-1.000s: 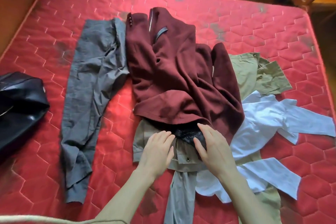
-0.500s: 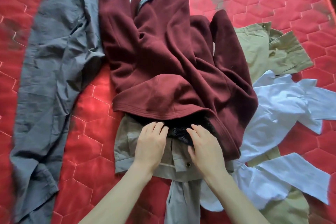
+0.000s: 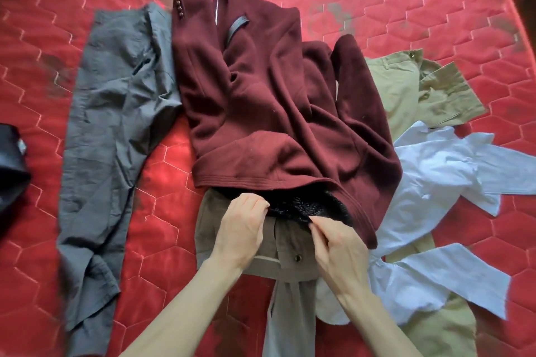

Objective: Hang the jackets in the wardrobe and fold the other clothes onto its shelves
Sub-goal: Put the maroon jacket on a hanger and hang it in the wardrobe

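Observation:
A maroon jacket lies crumpled in the middle of the red mattress. A black knitted garment pokes out from under its hem. My left hand grips the left edge of the black knit with curled fingers. My right hand pinches its right edge. Both hands lie over a taupe buttoned garment. Grey trousers stretch along the left of the jacket.
To the right lie a white shirt and khaki trousers, partly overlapping. A black leather item sits at the left edge. A grey garment strip runs toward me between my forearms.
My fingers, flat on the clothes before, have curled onto the edge of the black knit. The view has pulled back a little.

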